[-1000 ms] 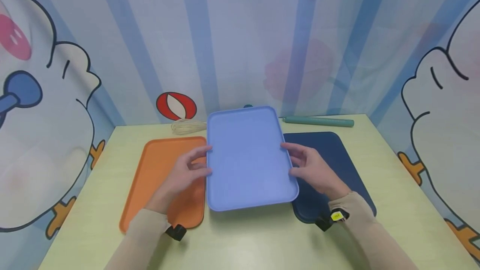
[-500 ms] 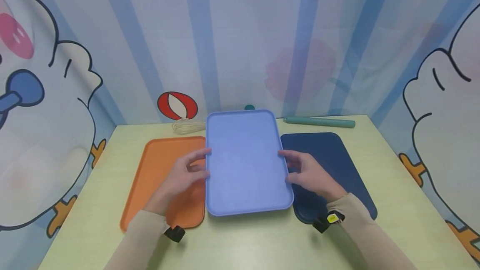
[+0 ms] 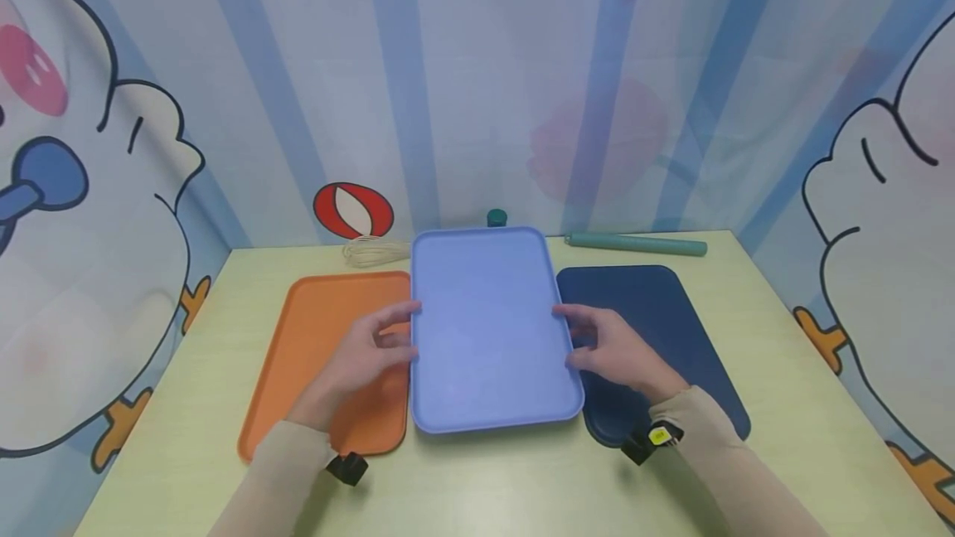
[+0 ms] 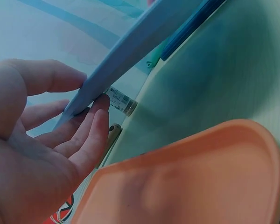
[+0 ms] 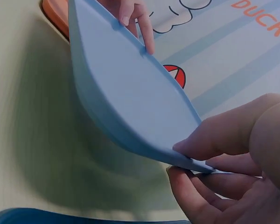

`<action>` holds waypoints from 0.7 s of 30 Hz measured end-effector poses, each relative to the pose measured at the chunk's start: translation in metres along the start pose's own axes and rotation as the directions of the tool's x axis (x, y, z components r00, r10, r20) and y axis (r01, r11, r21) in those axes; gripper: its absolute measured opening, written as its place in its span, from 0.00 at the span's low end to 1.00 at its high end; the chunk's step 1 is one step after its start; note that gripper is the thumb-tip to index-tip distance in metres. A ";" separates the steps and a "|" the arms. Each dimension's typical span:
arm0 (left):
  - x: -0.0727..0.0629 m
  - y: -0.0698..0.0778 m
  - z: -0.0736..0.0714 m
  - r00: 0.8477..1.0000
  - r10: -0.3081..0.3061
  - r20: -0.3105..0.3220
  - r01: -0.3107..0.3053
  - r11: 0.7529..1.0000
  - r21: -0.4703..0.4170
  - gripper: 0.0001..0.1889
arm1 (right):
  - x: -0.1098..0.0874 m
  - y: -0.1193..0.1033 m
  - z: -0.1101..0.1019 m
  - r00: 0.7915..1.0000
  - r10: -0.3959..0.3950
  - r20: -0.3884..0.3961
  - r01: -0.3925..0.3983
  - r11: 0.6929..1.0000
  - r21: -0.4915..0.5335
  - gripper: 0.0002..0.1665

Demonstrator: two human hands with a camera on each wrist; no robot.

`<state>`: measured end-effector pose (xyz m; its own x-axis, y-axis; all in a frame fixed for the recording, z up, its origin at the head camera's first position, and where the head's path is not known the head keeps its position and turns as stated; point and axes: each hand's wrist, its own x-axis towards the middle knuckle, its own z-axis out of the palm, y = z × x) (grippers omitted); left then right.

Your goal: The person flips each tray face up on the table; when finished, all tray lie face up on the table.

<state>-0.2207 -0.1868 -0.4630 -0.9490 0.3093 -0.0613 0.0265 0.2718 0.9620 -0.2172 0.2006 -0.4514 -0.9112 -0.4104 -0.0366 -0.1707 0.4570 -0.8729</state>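
Observation:
A light blue tray [image 3: 492,330] hangs close over the table between the two others, its shadow on the tabletop showing in both wrist views. On its left side, my left hand [image 3: 366,355] pinches the rim, thumb on top and fingers beneath in the left wrist view. The opposite rim is pinched by my right hand [image 3: 615,346], with the thumb [image 5: 196,144] over the edge and fingers under it. An orange tray [image 3: 321,313] lies under my left forearm. Below my right hand lies a navy tray [image 3: 634,292]. The blue tray holds nothing.
Along the back edge lie a bundle of pale cord [image 3: 375,252] and a teal rod [image 3: 636,244]. A jar [image 4: 121,101] with a green lid [image 3: 496,218] stands behind the blue tray. A printed cloth [image 3: 485,89] closes off the back.
The blue tray has come down and slightly toward me, both hands moving with it. More of the green lid shows behind it. The orange and navy trays stay put.

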 end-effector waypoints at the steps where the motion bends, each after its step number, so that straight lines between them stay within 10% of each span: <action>1: 0.000 0.000 0.000 1.000 -0.002 0.004 0.002 1.000 0.000 0.34 | 0.000 0.001 0.000 1.000 0.004 0.003 -0.004 1.000 -0.007 0.42; 21: -0.001 -0.004 0.006 0.996 -0.088 0.012 0.087 0.992 0.092 0.36 | 0.004 0.011 0.002 0.999 0.031 0.026 -0.029 0.996 -0.090 0.40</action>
<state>-0.2180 -0.1829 -0.4683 -0.9440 0.2946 -0.1487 -0.0271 0.3800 0.9246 -0.2222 0.2027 -0.4618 -0.9060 -0.4163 -0.0767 -0.1771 0.5375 -0.8244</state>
